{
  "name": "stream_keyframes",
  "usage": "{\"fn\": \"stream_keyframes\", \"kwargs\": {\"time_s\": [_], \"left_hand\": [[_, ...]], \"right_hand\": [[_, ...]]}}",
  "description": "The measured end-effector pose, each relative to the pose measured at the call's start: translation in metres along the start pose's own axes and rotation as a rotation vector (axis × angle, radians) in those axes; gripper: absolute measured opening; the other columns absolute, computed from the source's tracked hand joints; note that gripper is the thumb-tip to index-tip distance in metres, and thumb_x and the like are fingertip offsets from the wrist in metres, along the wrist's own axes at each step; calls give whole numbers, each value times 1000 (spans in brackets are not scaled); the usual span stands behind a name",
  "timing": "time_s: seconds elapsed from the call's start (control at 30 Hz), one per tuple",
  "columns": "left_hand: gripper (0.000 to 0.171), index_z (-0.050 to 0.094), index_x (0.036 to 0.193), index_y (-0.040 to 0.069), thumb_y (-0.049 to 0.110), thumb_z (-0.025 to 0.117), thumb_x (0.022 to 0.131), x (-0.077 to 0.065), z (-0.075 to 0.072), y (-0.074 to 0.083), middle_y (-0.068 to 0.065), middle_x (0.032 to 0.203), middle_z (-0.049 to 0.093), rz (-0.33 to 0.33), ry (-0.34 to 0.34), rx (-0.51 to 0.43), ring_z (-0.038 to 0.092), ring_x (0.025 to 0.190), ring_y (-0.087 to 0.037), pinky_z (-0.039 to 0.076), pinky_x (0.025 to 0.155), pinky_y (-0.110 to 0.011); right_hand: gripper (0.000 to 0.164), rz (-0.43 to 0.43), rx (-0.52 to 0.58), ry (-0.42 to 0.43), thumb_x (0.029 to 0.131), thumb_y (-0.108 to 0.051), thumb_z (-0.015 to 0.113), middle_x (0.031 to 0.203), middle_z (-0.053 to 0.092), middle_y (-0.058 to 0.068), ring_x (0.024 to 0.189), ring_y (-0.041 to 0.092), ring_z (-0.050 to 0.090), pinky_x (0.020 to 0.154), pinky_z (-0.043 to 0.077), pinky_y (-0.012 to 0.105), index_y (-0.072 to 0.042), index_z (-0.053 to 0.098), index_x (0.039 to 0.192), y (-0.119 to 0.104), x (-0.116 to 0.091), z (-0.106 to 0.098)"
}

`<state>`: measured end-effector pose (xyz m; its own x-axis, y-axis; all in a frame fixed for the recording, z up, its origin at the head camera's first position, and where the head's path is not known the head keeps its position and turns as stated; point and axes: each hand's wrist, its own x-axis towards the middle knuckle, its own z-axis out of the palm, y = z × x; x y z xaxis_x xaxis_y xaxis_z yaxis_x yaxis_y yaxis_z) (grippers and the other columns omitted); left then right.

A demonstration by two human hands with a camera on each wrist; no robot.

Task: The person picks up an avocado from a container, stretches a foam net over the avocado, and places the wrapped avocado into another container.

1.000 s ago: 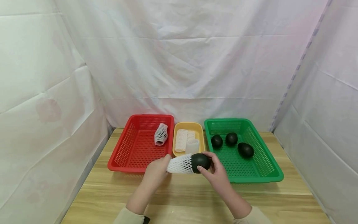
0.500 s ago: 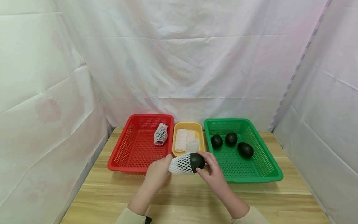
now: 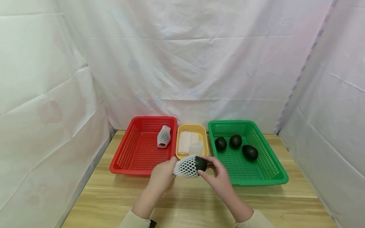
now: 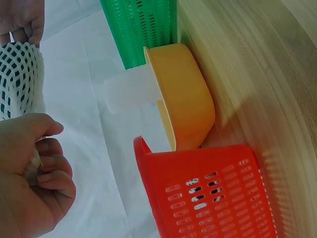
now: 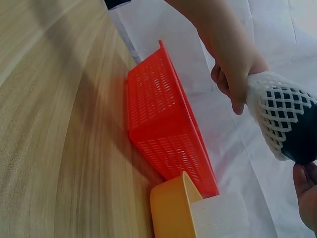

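Observation:
A dark avocado (image 3: 201, 164) sits partly inside a white foam net sleeve (image 3: 186, 167), held up in front of the yellow tray. My left hand (image 3: 162, 174) grips the gathered left end of the sleeve; in the left wrist view its fingers (image 4: 55, 163) curl round the bunched foam. My right hand (image 3: 218, 174) holds the bare right end of the avocado between thumb and fingers. In the right wrist view the net (image 5: 280, 106) is stretched over much of the fruit, with its dark end (image 5: 303, 136) uncovered near the right thumb.
A red basket (image 3: 137, 172) at left holds one sleeved avocado (image 3: 163, 136). The small yellow tray (image 3: 194, 127) in the middle holds several foam sleeves (image 3: 184, 142). At right, a green basket (image 3: 256, 182) contains 3 bare avocados (image 3: 250, 152). White cloth hangs behind the wooden table (image 3: 182, 209).
The avocado has slid left, deeper into the net sleeve, with my right hand following it. The net has spread wider round the fruit. My left hand has shifted slightly right, still gripping the sleeve's end.

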<state>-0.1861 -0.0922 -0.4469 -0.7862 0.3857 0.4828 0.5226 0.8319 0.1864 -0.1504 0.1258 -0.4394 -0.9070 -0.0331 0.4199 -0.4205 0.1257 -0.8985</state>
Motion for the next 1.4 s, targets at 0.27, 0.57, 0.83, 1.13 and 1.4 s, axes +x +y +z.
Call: {"fn": "stream_keyframes", "kwargs": {"time_s": [0.27,0.57,0.83,1.13,1.4], "left_hand": [[22,51,87,13,19,72,84,1,3,4,4,60,50,14,31,-4,50,50,-15,41,44,-32],[22,57,92,16,21,76,81,0,-2,6,5,72,60,-28,-36,-85,58,61,-14,48,53,-33],[49,63,114,17,17,86,71,5,-16,0,4,110,62,-194,-158,-524,59,99,-16,49,84,-41],[61,61,123,25,17,88,69,6,-24,-7,3,117,63,-333,-128,-946,55,102,-21,42,85,-41],[79,49,137,15,-4,81,68,14,-18,0,-15,121,55,-513,66,-1189,54,104,-26,49,82,-35]], "right_hand": [[43,12,-15,-24,80,-3,79,116,61,9,98,20,59,90,48,23,-3,62,119,2,0,1],[44,64,-12,-43,82,-7,78,118,59,9,103,21,58,93,47,26,-5,60,122,6,0,-1],[46,190,99,1,85,-5,74,123,56,15,108,22,58,90,50,26,-2,55,128,6,0,-5],[38,240,140,86,90,-4,68,118,58,17,103,19,59,83,52,23,1,56,126,11,2,-4],[37,307,167,79,90,-2,67,116,59,19,102,20,59,85,51,24,6,54,123,15,-1,6]]}}
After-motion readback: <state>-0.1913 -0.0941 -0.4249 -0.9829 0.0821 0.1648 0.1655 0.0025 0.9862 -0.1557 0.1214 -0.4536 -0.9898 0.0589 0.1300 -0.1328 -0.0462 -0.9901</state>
